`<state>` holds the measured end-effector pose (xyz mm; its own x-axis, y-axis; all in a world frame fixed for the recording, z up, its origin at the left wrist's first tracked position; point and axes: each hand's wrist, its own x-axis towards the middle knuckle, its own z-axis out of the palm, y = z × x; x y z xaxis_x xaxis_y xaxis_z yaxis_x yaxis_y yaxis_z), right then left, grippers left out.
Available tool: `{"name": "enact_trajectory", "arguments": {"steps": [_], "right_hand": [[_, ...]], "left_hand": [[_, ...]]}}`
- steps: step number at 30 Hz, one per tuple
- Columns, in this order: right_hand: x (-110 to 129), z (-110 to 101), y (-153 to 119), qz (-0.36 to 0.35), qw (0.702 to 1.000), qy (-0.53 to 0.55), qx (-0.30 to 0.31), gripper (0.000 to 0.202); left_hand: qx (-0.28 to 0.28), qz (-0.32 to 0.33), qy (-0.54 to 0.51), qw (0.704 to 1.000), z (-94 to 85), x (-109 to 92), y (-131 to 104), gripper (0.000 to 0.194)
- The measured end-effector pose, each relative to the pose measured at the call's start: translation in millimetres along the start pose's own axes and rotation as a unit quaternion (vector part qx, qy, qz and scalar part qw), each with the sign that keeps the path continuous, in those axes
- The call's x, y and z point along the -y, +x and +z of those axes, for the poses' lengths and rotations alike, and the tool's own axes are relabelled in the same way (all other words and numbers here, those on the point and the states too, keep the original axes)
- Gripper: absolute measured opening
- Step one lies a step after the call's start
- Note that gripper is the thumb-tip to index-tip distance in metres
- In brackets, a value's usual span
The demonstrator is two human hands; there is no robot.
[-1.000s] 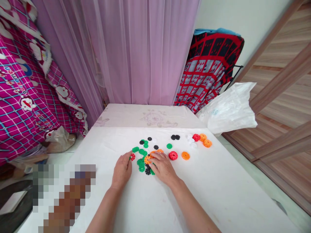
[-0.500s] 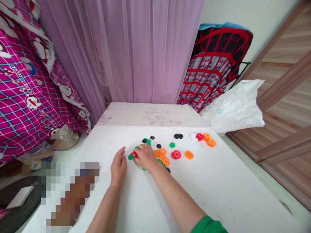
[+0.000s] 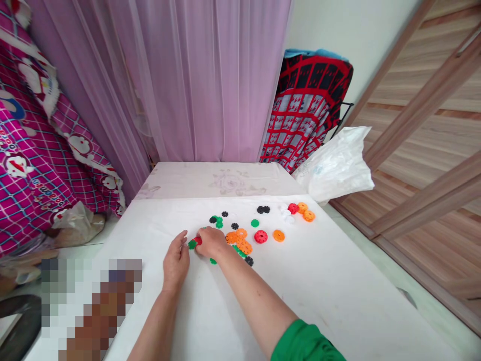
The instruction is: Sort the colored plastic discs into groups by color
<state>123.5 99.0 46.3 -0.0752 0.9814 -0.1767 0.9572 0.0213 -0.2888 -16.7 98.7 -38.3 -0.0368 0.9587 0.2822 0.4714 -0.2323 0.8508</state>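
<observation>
My right hand (image 3: 211, 242) reaches over the table with curled fingers closed on a red notched plastic disc (image 3: 198, 241). A green notched disc (image 3: 192, 244) shows beside the red one; whether the two are joined I cannot tell. Just left of it, my left hand (image 3: 176, 260) rests upright on its edge, fingers stretched, holding nothing I can see. To the right of my right hand lies a cluster of orange discs (image 3: 242, 241). Green and black discs (image 3: 248, 261) lie close to that cluster, partly behind my right forearm.
A red disc stack (image 3: 260, 236), an orange disc (image 3: 278, 235) and a green disc (image 3: 254, 223) lie farther right. Black discs (image 3: 263, 209) are behind. White, red and orange discs (image 3: 302, 207) sit near the right edge, by a white plastic bag (image 3: 334, 163).
The whole view has shifted, so the table and discs appear farther left. My left hand is slightly nearer the green disc. My right hand stays on the red disc.
</observation>
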Motion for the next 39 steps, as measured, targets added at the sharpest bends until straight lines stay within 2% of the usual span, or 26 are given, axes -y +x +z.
{"name": "enact_trajectory", "arguments": {"steps": [3, 6, 9, 12, 14, 17, 19, 22, 31, 39], "right_hand": [[3, -1, 1, 0.018, 1.000, 0.020, -0.007, 0.034], [4, 4, 0, 0.038, 0.995, 0.079, -0.037, 0.022], [-11, 6, -7, 0.048, 0.979, 0.179, -0.084, 0.016], [-52, -5, -25, 0.080, 0.940, 0.301, -0.137, 0.015], [-89, -19, -42, 0.117, 0.901, 0.379, -0.174, 0.013], [-140, -42, -68, 0.185, 0.838, 0.476, -0.192, 0.010], [-161, -51, -80, 0.197, 0.826, 0.493, -0.190, 0.008], [-171, -52, -85, 0.209, 0.838, 0.471, -0.179, 0.005], [-171, -34, -75, 0.233, 0.885, 0.371, -0.156, 0.009], [-182, -43, -79, 0.235, 0.932, 0.225, -0.159, 0.012]], "left_hand": [[-0.001, 0.007, 0.015, 1.000, -0.1, -2, 1, 0.040], [-0.009, 0.017, 0.029, 0.999, -1.2, -4, 1, 0.041], [-0.010, 0.032, 0.044, 0.998, -2.3, -5, 2, 0.040], [0.011, 0.066, 0.071, 0.995, -2.1, -6, 2, 0.038], [0.038, 0.096, 0.093, 0.990, -0.5, -8, 2, 0.037], [0.079, 0.133, 0.123, 0.980, 3.4, -13, 3, 0.037], [0.088, 0.146, 0.134, 0.976, 5.9, -15, 3, 0.037], [0.090, 0.157, 0.145, 0.973, 7.7, -14, 4, 0.037], [0.081, 0.162, 0.146, 0.973, 5.0, -10, 4, 0.037], [0.083, 0.151, 0.137, 0.975, 2.8, -11, 4, 0.037]]}}
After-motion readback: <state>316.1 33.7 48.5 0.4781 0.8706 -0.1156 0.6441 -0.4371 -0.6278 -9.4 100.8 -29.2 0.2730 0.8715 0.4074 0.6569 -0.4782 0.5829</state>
